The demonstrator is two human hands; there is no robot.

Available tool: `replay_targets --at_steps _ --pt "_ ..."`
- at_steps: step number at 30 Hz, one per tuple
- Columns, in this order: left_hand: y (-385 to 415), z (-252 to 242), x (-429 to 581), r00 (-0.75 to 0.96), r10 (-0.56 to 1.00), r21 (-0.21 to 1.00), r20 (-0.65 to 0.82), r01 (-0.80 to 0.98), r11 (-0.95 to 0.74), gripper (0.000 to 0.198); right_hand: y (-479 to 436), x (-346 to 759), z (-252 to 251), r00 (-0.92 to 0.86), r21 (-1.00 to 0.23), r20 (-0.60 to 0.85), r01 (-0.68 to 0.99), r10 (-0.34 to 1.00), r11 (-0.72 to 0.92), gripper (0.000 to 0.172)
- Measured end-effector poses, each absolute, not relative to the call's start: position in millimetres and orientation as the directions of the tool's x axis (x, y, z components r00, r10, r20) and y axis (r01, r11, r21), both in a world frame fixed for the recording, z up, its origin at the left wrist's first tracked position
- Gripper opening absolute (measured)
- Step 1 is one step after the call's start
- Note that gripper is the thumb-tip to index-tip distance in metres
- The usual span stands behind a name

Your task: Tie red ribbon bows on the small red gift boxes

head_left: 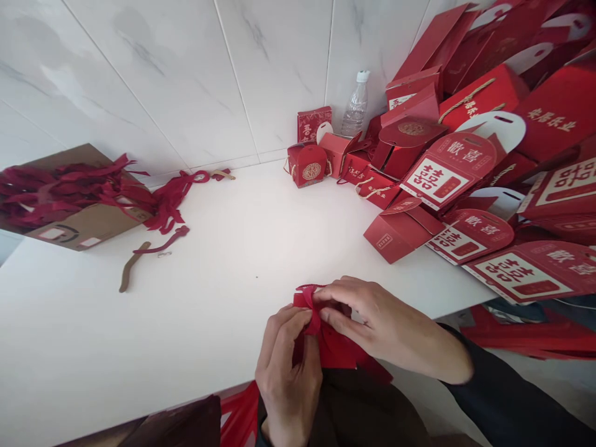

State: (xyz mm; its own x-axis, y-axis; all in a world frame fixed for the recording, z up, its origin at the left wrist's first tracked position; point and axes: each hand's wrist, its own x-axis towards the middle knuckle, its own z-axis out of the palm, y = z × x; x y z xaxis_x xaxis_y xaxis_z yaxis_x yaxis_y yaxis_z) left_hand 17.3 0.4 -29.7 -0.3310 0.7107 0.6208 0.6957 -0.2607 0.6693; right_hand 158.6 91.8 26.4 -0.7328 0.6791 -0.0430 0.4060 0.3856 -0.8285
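At the table's front edge, a red gift box (pixel 338 349) lies under both of my hands, its far parts partly covered by my fingers. A red ribbon (pixel 309 299) loops up over its top. My left hand (pixel 287 363) is closed, thumb and fingers pinching the ribbon from the left. From the right, my right hand (pixel 361 310) pinches the same ribbon between thumb and forefinger. Whether the ribbon is knotted is hidden by the fingertips.
A cardboard box (pixel 105 226) of red ribbons stands at the left, some ribbons (pixel 170 198) spilling onto the white table (pixel 186 335). Stacked red gift boxes (pixel 447 167) crowd the right. A plastic bottle (pixel 356 105) and a small red box (pixel 307 166) stand by the wall.
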Motion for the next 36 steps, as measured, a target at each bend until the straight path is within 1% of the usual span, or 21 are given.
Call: replay_targets --at_steps 3,6,10,13,15,17,21,26,31,34,36 --pt "1.1 -32.7 18.0 -0.362 0.676 0.662 0.642 0.707 -0.25 0.026 93.9 156.0 27.5 -0.749 -0.82 -0.03 0.397 0.662 0.412 0.01" --pt "1.1 -33.7 17.2 -0.366 0.662 0.66 0.654 0.704 -0.263 0.024 93.8 155.7 32.6 -0.71 -0.821 -0.032 0.42 0.703 0.387 0.008" --pt "-0.3 -35.0 16.4 -0.33 0.67 0.652 0.665 0.695 -0.304 0.022 91.4 160.5 37.2 -0.672 -0.882 -0.118 0.41 0.731 0.234 0.008" --pt "-2.0 -37.7 17.5 -0.34 0.658 0.649 0.672 0.698 -0.302 0.022 91.4 164.7 36.7 -0.663 -0.923 -0.161 0.363 0.731 0.125 0.014" --pt "-3.2 -39.5 18.8 -0.353 0.654 0.651 0.669 0.702 -0.287 0.022 92.7 165.8 36.4 -0.668 -0.931 -0.185 0.354 0.721 0.089 0.018" --pt "-4.6 -40.9 19.9 -0.358 0.655 0.65 0.665 0.71 -0.271 0.024 94.2 165.2 37.1 -0.685 -0.917 -0.208 0.385 0.698 0.104 0.016" --pt "-7.4 -41.7 19.3 -0.351 0.672 0.659 0.652 0.701 -0.273 0.025 94.9 162.3 39.5 -0.696 -0.875 -0.191 0.44 0.692 0.201 0.003" --pt "-11.2 -41.0 16.9 -0.314 0.708 0.678 0.633 0.666 -0.31 0.026 93.0 166.5 40.7 -0.697 -0.898 -0.244 0.425 0.674 0.114 0.01" --pt "-13.6 -47.7 17.4 -0.302 0.687 0.644 0.661 0.697 -0.314 0.028 91.1 174.1 40.4 -0.71 -0.903 -0.28 0.423 0.646 0.073 0.019" --pt "-13.3 -55.0 18.4 -0.299 0.666 0.616 0.684 0.726 -0.307 0.031 90.0 176.0 39.2 -0.706 -0.903 -0.308 0.427 0.638 0.037 0.02" --pt "-12.5 -58.0 20.1 -0.31 0.645 0.602 0.699 0.742 -0.296 0.032 89.6 176.7 38.3 -0.721 -0.919 -0.292 0.392 0.629 0.023 0.019"
